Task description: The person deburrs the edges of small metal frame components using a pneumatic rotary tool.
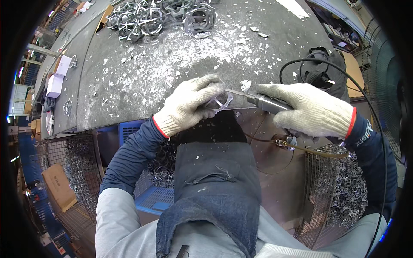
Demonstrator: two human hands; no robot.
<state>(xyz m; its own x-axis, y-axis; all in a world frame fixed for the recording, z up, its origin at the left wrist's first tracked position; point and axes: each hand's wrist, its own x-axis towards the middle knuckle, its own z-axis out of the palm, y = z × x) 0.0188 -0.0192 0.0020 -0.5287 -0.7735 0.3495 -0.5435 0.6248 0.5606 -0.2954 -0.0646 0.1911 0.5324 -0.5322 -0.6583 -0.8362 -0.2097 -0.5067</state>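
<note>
Denim apron (215, 189) lay nearest lens, flecked with white chips. Our left hand (191, 105), in knit glove, had fingers (206, 86) closed around small clear plastic part (221, 101) at near edge of desk (142, 73). Our right hand (312, 109), gloved, gripped grey pen-shaped power tool (264, 102), thin tip touching part. Black cable (370, 112) looped behind right wrist. White shavings (202, 51) covered desk; pile of similar parts (159, 17) sat at far edge. Wire baskets (340, 189) stood below desk on both sides.

clear part (220, 101) half behind fingers (205, 86)
</note>
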